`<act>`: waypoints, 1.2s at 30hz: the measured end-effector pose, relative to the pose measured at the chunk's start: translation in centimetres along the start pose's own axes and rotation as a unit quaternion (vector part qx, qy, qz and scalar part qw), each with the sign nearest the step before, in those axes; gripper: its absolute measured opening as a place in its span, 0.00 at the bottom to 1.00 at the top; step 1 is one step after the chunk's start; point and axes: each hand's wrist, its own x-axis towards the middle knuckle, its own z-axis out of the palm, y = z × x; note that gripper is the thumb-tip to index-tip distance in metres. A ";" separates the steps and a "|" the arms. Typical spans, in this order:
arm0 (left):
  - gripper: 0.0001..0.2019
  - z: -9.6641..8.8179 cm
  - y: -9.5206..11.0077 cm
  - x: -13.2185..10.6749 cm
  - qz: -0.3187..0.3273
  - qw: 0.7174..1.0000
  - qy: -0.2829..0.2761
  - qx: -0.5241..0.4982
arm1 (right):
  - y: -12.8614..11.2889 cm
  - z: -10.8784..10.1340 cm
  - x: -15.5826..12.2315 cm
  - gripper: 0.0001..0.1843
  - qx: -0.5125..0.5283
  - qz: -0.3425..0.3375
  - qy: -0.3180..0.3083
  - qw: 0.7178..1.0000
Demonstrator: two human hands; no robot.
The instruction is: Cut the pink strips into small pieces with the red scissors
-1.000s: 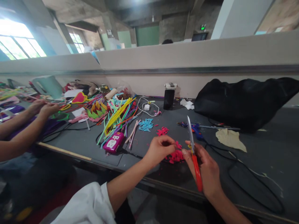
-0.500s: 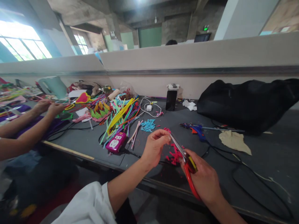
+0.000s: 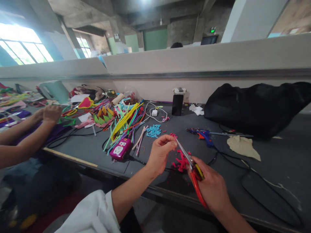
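Observation:
My right hand (image 3: pixel 211 184) is closed round the red handles of a pair of scissors (image 3: pixel 188 158), whose blades point up and left. The blade tips reach the fingertips of my left hand (image 3: pixel 161 152). That hand is pinched shut, and whatever sits between its thumb and fingers is too small to make out. Beneath the blades lies a loose heap of short red-pink pieces (image 3: pixel 181 163) on the dark table. A pile of short blue pieces (image 3: pixel 153 130) rests just beyond my left hand.
Left of my hands are a purple box (image 3: pixel 120 149) and a bundle of coloured pipe cleaners (image 3: pixel 123 121). A blue glue gun (image 3: pixel 206 137) with its black cable lies to the right, before a black bag (image 3: pixel 252 110). At far left a co-worker's hands (image 3: pixel 52 113) are busy.
My hands and the scissors hold nearly the same place; the blades look slightly shifted at the left fingertips. The co-worker's hands have moved closer together.

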 end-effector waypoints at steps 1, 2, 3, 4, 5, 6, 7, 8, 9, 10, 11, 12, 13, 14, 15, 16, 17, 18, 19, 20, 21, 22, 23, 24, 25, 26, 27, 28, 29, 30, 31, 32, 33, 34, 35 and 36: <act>0.04 0.0 0.0 0.0 -0.001 1.000 0.001 0.001 | 0.0 0.0 0.0 0.16 0.001 0.001 -0.001 1.000; 0.04 0.0 0.0 0.0 -0.002 1.000 0.001 0.002 | 0.0 0.0 -0.1 0.16 0.001 0.000 -0.003 1.000; 0.04 0.0 0.0 0.0 -0.002 1.000 0.000 0.003 | 0.1 0.1 -0.1 0.17 0.001 0.000 -0.005 1.000; 0.04 0.0 0.0 0.0 -0.002 1.000 -0.001 0.003 | 0.1 0.1 -0.1 0.17 0.002 0.000 -0.008 1.000; 0.04 0.0 0.0 0.0 -0.003 1.000 -0.001 0.003 | 0.1 0.2 -0.2 0.17 0.001 0.000 -0.010 1.000; 0.04 0.0 0.0 0.0 -0.003 1.000 0.000 0.004 | 0.1 0.2 -0.2 0.17 -0.001 0.001 -0.011 1.000; 0.04 0.0 0.1 0.0 -0.004 1.000 0.001 0.006 | 0.1 0.2 -0.2 0.17 -0.003 0.001 -0.012 1.000; 0.04 0.0 0.1 0.1 -0.006 1.000 0.003 0.009 | 0.1 0.2 -0.2 0.17 -0.005 0.002 -0.012 1.000; 0.04 0.0 0.1 0.1 -0.007 1.000 0.004 0.012 | 0.1 0.1 -0.1 0.16 -0.004 0.002 -0.012 1.000; 0.04 0.0 0.2 0.1 -0.008 1.000 0.005 0.013 | 0.0 0.1 -0.1 0.16 -0.001 0.004 -0.014 1.000; 0.04 0.0 0.2 0.2 -0.009 1.000 0.004 0.014 | 0.0 0.0 0.0 0.15 0.004 0.008 -0.014 1.000; 0.04 0.0 0.3 0.2 -0.010 1.000 0.002 0.013 | -0.1 -0.1 0.1 0.15 0.010 0.012 -0.014 1.000; 0.04 0.0 0.3 0.2 -0.013 1.000 -0.001 0.013 | -0.1 -0.2 0.1 0.15 0.014 0.018 -0.009 1.000; 0.04 0.0 0.3 0.2 -0.019 1.000 -0.007 0.012 | -0.1 -0.2 0.2 0.16 0.016 0.023 -0.001 1.000; 0.04 -0.1 0.3 0.2 -0.028 0.999 -0.015 0.011 | 0.0 -0.3 0.3 0.16 0.019 0.028 0.010 0.999; 0.04 -0.1 0.3 0.2 -0.039 0.999 -0.027 0.010 | 0.0 -0.4 0.4 0.17 0.022 0.030 0.021 0.999; 0.04 -0.1 0.2 0.1 -0.050 0.998 -0.042 0.013 | 0.1 -0.4 0.5 0.17 0.028 0.030 0.031 0.999; 0.05 -0.2 0.1 0.1 -0.061 0.996 -0.058 0.021 | 0.1 -0.6 0.6 0.17 0.037 0.030 0.038 0.998; 0.05 -0.2 0.0 0.0 -0.071 0.994 -0.075 0.038 | 0.1 -0.7 0.7 0.17 0.050 0.030 0.041 0.997; 0.05 -0.2 -0.1 -0.1 -0.074 0.990 -0.094 0.069 | 0.1 -0.9 0.8 0.17 0.065 0.031 0.041 0.997; 0.05 -0.1 -0.2 -0.2 -0.068 0.985 -0.116 0.112 | 0.0 -1.1 0.9 0.17 0.080 0.035 0.041 0.995; 0.04 -0.1 -0.3 -0.3 -0.052 0.975 -0.142 0.165 | -0.1 -1.3 1.1 0.18 0.094 0.041 0.041 0.994; 0.03 0.0 -0.5 -0.5 -0.025 0.960 -0.171 0.221 | -0.1 -1.5 1.2 0.18 0.107 0.046 0.043 0.992; 0.01 0.1 -0.6 -0.6 0.009 0.941 -0.201 0.273 | -0.2 -1.7 1.4 0.19 0.119 0.049 0.044 0.991; 0.00 0.2 -0.8 -0.8 0.046 0.919 -0.229 0.318 | -0.3 -1.8 1.5 0.19 0.129 0.051 0.044 0.989; 0.01 0.3 -0.9 -1.0 0.079 0.898 -0.249 0.353 | -0.3 -1.9 1.6 0.20 0.139 0.053 0.040 0.988; 0.02 0.4 -1.0 -1.1 0.105 0.882 -0.260 0.380 | -0.3 -1.9 1.6 0.20 0.148 0.055 0.035 0.987; 0.02 0.4 -1.1 -1.2 0.123 0.869 -0.261 0.402 | -0.3 -1.9 1.6 0.20 0.155 0.058 0.027 0.986; 0.02 0.5 -1.2 -1.3 0.133 0.860 -0.256 0.421 | -0.2 -1.8 1.5 0.20 0.159 0.063 0.020 0.985; 0.01 0.5 -1.3 -1.3 0.137 0.854 -0.249 0.436 | -0.2 -1.8 1.5 0.19 0.159 0.066 0.017 0.985; 0.01 0.5 -1.3 -1.3 0.137 0.849 -0.243 0.448 | -0.2 -1.7 1.4 0.19 0.156 0.068 0.016 0.985; 0.01 0.4 -1.4 -1.3 0.136 0.847 -0.238 0.456 | -0.1 -1.6 1.3 0.19 0.151 0.069 0.015 0.986; 0.00 0.4 -1.4 -1.3 0.134 0.845 -0.235 0.460 | -0.1 -1.5 1.3 0.19 0.148 0.069 0.014 0.987; 0.00 0.3 -1.4 -1.3 0.133 0.846 -0.232 0.462 | 0.0 -1.5 1.3 0.18 0.145 0.070 0.014 0.987; 0.00 0.3 -1.4 -1.3 0.134 0.846 -0.229 0.463 | 0.0 -1.5 1.3 0.18 0.144 0.070 0.017 0.987; 0.00 0.3 -1.5 -1.3 0.140 0.845 -0.226 0.465 | 0.0 -1.5 1.4 0.19 0.142 0.071 0.023 0.987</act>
